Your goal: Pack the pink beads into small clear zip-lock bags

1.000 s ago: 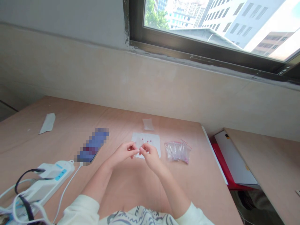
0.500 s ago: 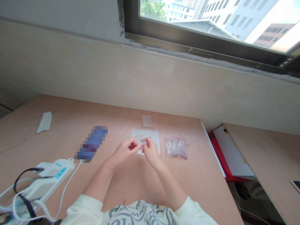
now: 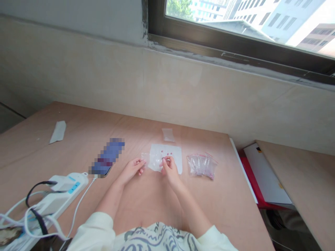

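Observation:
My left hand point(image 3: 134, 169) is closed in a pinch on a small clear plastic piece point(image 3: 144, 159) at the left edge of a white paper sheet point(image 3: 178, 153). Over the sheet's lower part, my right hand point(image 3: 170, 168) has thumb and fingers pressed together; what they grip is too small to make out. Between the hands, something clear and shiny point(image 3: 156, 161) shows against the paper, its outline hard to tell. Several small red beads point(image 3: 168, 153) lie on the sheet just beyond my right fingertips.
Right of the sheet lies a clear zip bag point(image 3: 201, 165) with smaller bags inside. A small clear bag point(image 3: 168, 134) is behind the sheet. Leftward are a phone point(image 3: 108, 157) on a cable, a white power strip point(image 3: 65, 195) and a paper scrap point(image 3: 58, 131).
My hands were close together over the paper and are now apart. The left has moved left with the clear piece; more red beads show. The view has shifted slightly.

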Tool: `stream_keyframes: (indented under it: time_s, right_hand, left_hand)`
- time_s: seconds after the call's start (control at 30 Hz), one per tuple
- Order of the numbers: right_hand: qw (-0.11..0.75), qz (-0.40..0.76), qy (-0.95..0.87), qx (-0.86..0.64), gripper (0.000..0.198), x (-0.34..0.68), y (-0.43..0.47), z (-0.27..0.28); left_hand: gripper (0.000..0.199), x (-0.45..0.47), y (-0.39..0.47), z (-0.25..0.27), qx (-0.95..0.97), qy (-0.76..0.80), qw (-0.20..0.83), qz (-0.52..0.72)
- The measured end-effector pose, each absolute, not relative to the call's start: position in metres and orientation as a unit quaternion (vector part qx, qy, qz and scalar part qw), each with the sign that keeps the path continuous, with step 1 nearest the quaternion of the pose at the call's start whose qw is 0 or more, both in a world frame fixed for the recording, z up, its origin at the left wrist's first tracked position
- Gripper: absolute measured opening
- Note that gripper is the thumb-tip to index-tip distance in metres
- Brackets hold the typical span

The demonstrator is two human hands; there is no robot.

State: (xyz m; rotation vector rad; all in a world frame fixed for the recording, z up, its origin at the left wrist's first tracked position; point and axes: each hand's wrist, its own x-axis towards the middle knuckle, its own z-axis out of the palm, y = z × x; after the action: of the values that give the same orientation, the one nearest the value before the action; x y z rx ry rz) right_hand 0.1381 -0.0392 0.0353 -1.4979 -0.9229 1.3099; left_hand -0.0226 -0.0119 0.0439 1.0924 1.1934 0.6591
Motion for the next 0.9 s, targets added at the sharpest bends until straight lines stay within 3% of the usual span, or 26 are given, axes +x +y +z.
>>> stream_keyframes:
  time_s: [0.2,0.43,0.9]
  right_hand:
    - [0.401,0.457,-0.454,-0.651,0.014,0.137,-0.040,0.021]
    - [0.397,0.500,-0.427,-0.641,0.013,0.143,-0.035,0.005]
    - [0.398,0.591,-0.340,-0.614,0.013,0.145,-0.031,0.016]
  left_hand:
    - [0.032,-0.026,-0.009,0.038,0.456,0.526,0.649,0.308]
    - [0.028,-0.031,-0.009,0.045,0.440,0.497,0.690,0.287]
    - [0.033,-0.015,0.008,0.041,0.494,0.531,0.616,0.309]
